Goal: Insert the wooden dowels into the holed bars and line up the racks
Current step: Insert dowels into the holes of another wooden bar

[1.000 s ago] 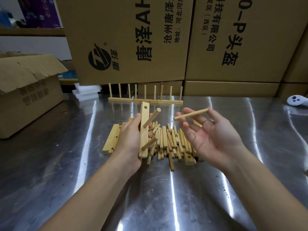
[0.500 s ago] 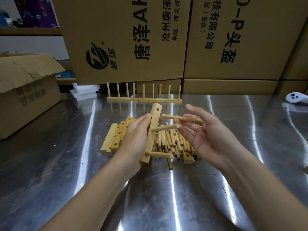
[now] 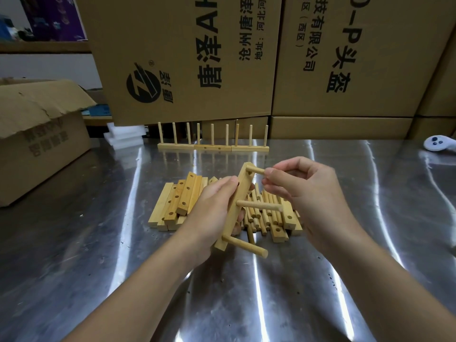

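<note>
My left hand [image 3: 211, 213] grips a holed wooden bar [image 3: 234, 211], held tilted above the table. Two dowels stick out of it to the right, one at the middle [image 3: 259, 206] and one at the bottom [image 3: 246, 245]. My right hand [image 3: 301, 196] pinches a third dowel [image 3: 256, 170] whose tip sits in the bar's top hole. Below my hands lies a heap of loose dowels [image 3: 261, 215] with a stack of holed bars [image 3: 177, 203] to its left. Three finished racks [image 3: 213, 147] stand end to end in a row at the back.
Large printed cardboard boxes [image 3: 187, 58] wall off the back of the metal table [image 3: 98, 243]. An open cardboard box [image 3: 37, 134] stands at the left, white foam pieces [image 3: 123, 138] beside it. A white controller [image 3: 439, 143] lies at the far right.
My right hand brought its dowel from the open palm to the bar's top hole and closed its fingers on it. My left hand tilted the bar.
</note>
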### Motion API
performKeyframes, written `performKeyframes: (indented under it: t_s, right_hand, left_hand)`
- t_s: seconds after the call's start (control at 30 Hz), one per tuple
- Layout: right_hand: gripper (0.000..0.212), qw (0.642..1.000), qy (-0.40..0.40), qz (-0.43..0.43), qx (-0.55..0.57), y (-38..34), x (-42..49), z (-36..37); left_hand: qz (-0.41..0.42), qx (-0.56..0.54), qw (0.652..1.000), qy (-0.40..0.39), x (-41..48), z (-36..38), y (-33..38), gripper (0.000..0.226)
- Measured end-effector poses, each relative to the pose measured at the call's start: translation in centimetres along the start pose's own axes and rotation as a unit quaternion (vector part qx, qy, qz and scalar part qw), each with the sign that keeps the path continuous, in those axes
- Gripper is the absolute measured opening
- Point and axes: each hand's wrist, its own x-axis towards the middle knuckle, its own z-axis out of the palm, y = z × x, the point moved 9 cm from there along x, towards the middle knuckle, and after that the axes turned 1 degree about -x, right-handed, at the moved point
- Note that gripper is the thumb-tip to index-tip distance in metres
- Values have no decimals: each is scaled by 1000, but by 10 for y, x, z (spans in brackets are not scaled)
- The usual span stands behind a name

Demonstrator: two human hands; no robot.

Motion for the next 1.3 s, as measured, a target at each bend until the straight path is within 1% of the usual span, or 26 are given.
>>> performKeyframes:
  t_s: [0.07,0.13,0.2,0.27,0.33,0.4,0.47,0.6,0.73,0.8,0.93,1.03,1.17,1.23,1.3]
  right_hand:
    - [6,1000,1,-16,-23,-3,0,0]
    - [7,999,-2,-30,-43,-6,0,-1]
    - [8,996,-3,-46,-75,-9,0,-3]
    - [9,988,-3,-72,-135,-14,2,-5]
    - [10,979,-19,-94,-180,-18,3,-4]
    - [10,973,-45,-105,-199,-20,4,-1]
    - [9,965,-61,-122,-223,-23,4,-1]
    - [8,951,-97,-156,-250,-29,1,5]
    - [7,946,-131,-163,-247,-30,-2,13]
    - [5,942,-146,-168,-250,-30,-3,17]
    - [5,940,-107,-190,-264,-33,-3,12]
    - [5,940,-107,-191,-262,-35,-5,8]
    - [14,935,-117,-198,-269,-36,-8,11]
    - [21,940,-93,-214,-249,-38,-11,11]
    - [27,963,-105,-179,-173,-33,-10,14]
  left_hand:
    - [-14,-66,998,-16,-1,3,-1,41]
    - [-18,-89,995,-28,-1,5,0,40]
    - [-5,-45,999,-28,-1,4,3,41]
    - [21,29,999,-23,-1,2,7,43]
    - [48,83,995,-27,-2,3,11,40]
    - [72,103,991,-39,-3,6,16,34]
    - [97,117,987,-46,-4,7,20,33]
    - [139,181,973,-41,-6,11,24,43]
    - [168,204,964,-29,-9,12,27,48]
    - [175,196,964,-26,-10,11,28,49]
    - [173,168,970,-37,-9,14,28,44]
    - [177,180,967,-44,-9,13,29,43]
    - [185,217,956,-64,-12,18,29,53]
    - [195,202,956,-83,-15,24,29,55]
    - [219,198,951,-94,-18,30,30,54]
